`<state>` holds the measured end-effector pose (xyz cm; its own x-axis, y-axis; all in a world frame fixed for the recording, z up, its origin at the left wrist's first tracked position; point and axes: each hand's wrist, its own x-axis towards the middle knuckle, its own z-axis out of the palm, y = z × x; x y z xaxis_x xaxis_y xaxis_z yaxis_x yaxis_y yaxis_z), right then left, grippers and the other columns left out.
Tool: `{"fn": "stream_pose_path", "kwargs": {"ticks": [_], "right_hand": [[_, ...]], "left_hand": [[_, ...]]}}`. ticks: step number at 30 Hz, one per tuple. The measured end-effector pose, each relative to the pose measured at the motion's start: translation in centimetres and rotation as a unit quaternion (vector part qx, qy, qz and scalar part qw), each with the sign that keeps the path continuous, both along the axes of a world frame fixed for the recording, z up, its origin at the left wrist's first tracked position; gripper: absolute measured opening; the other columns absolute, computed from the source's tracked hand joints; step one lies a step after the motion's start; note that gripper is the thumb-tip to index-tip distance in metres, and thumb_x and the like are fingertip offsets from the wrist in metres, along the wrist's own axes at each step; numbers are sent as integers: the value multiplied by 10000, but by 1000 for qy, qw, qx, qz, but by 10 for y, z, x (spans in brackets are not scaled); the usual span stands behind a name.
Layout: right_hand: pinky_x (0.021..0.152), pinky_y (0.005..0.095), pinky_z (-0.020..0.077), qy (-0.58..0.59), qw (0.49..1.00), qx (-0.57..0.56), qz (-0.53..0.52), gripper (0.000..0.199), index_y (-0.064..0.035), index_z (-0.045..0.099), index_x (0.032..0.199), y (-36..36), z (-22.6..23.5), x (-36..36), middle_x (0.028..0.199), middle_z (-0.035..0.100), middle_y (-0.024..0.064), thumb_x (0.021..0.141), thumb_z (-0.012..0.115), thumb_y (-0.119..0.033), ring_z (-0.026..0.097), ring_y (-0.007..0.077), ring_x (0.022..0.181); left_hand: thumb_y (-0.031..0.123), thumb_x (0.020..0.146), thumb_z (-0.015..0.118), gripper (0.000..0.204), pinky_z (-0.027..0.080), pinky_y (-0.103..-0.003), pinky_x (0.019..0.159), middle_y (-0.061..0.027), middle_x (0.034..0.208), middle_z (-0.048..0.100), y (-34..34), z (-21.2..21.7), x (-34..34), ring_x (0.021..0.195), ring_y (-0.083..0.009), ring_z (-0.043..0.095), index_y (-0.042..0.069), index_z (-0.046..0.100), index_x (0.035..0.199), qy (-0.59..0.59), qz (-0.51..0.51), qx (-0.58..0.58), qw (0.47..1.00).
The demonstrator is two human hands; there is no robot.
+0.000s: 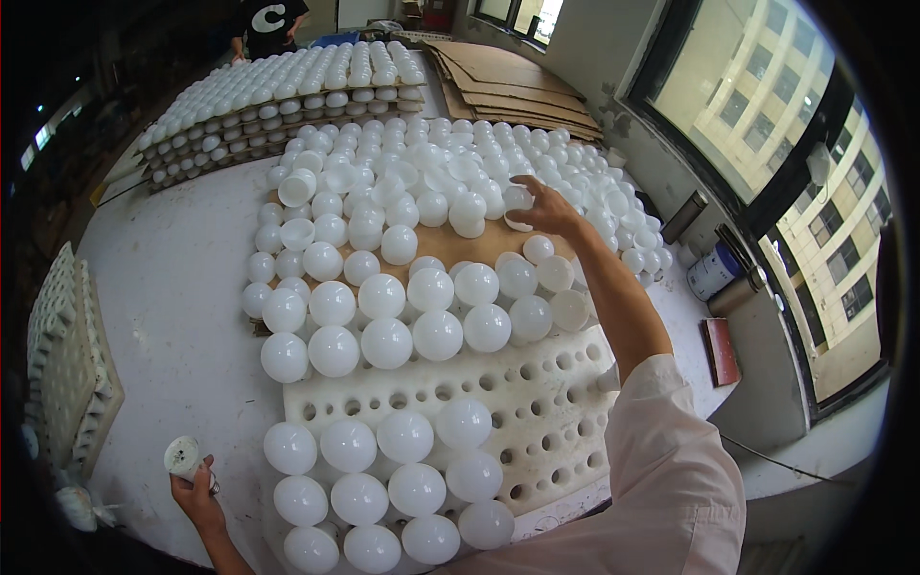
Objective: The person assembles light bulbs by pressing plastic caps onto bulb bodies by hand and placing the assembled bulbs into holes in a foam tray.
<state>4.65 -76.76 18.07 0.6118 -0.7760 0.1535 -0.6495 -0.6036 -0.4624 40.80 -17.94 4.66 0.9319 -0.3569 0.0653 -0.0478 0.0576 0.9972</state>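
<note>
My left hand (196,489), low at the left, is closed round a white bulb base (181,456) whose round open face shows small dark parts. My right hand (548,209) reaches far over the table, fingers curled round a white dome cover (517,201) at the edge of many loose covers. Those covers lie on a brown cardboard sheet (446,246). Nearer to me is a white foam tray (546,422) with rows of holes. Round white bulbs (416,490) stand in its near left part, and another group of bulbs (386,343) stands along its far side.
Stacked layers of white domes (287,91) rise at the far left, beside flat cardboard sheets (513,81). Foam trays (72,364) stand at the left edge. A white and blue tub (714,271) and a dark red box (721,352) sit by the window. Another person (271,29) stands behind.
</note>
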Motion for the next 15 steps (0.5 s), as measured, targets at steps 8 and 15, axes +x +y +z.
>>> {"fn": "stream_pose_path", "kwargs": {"ticks": [8, 15], "right_hand": [[708, 331, 548, -300, 911, 214, 183, 979, -58, 325, 1427, 181, 15, -48, 1208, 522, 117, 645, 858, -307, 560, 228, 1072], [843, 380, 518, -337, 817, 382, 270, 937, -98, 359, 1398, 329, -15, -87, 1252, 549, 158, 623, 862, -257, 623, 241, 1025]], "left_hand": [[119, 643, 822, 731, 501, -235, 484, -340, 1041, 627, 30, 94, -120, 697, -216, 689, -147, 428, 1199, 119, -280, -141, 942], [156, 675, 819, 465, 503, -299, 795, -101, 965, 689, -6, 127, -221, 878, -142, 632, -56, 637, 1046, 92, -535, -17, 840]]}}
